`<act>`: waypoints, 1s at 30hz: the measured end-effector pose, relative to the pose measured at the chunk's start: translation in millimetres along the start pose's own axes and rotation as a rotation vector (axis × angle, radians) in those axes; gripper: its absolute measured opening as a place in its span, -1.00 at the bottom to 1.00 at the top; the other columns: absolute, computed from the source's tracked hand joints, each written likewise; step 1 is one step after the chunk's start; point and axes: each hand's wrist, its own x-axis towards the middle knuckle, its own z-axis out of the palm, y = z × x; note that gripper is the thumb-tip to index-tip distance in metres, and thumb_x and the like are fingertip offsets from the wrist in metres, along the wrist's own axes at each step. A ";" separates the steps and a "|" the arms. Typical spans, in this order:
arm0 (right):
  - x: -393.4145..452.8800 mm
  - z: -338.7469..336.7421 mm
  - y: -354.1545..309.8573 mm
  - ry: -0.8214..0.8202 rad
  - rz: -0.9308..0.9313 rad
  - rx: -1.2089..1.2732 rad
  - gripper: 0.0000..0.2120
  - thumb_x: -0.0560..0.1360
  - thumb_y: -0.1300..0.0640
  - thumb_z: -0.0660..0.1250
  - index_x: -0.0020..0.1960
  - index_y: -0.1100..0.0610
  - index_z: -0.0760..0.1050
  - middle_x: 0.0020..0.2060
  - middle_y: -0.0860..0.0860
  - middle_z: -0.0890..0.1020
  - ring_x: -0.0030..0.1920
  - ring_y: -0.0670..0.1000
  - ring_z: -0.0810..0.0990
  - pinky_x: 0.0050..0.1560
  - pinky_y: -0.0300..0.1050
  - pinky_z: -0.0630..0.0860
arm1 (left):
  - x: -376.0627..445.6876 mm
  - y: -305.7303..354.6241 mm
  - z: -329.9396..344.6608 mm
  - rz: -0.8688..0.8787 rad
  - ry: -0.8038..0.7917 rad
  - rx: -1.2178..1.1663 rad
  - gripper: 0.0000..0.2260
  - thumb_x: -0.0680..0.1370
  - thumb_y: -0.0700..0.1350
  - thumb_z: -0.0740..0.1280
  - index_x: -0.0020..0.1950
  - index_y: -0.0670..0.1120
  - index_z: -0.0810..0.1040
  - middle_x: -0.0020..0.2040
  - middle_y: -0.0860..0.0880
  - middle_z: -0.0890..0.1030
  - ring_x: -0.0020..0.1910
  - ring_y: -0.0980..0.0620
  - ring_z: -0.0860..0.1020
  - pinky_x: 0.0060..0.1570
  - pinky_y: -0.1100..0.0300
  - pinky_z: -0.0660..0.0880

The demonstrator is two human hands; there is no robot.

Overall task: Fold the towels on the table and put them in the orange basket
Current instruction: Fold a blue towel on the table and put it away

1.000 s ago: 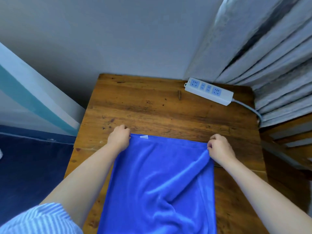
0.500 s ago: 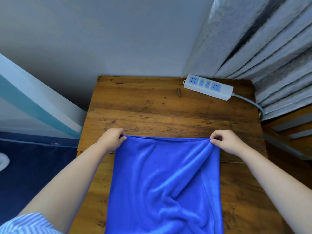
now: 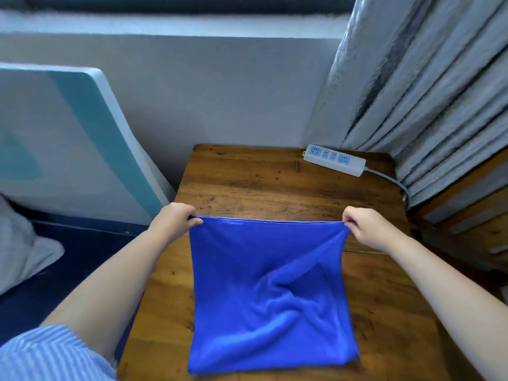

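Key relation: the blue towel [image 3: 269, 295] hung and lay on the near side of both sets of fingers, its far edge stretched taut between them and running left to right; the rest trailed back toward the person over the worktop [image 3: 275, 188].
Left hand: the left hand [image 3: 176, 221] pinched the towel's far left corner, fingers curled down over the edge with the thumb on the inner side.
Right hand: the right hand [image 3: 365, 224] pinched the far right corner in the same way, fingers bunched tight on the cloth.
Nearer hand: neither; each held its own corner, level with the other and well apart.
Towel axis: roughly square as it lay, so no clear long axis; a diagonal crease ran from the right-hand corner down to a bunched knot near the middle.
Towel place: its near edge rested on the worktop close to the person, and the far edge looked lifted just clear of the wood.
Coming move, as a judgement: the far edge would likely need bringing toward the near edge, with the crease smoothed out.
Count: one towel, two hands, one power strip [image 3: 334, 159] beyond the right fingers at the far corner, one worktop.
Orange basket: none in view.
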 end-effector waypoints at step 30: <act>-115.3 -149.8 -102.8 1.040 0.022 -0.169 -0.73 0.43 0.45 0.14 0.03 0.38 0.55 -0.05 0.35 0.59 0.02 0.28 0.49 -0.09 0.03 0.41 | -116.0 51.6 -171.3 0.109 0.761 -0.015 -0.76 0.58 -0.19 0.17 0.09 -0.21 0.60 0.04 -0.24 0.58 0.03 -0.27 0.53 -0.01 0.01 0.44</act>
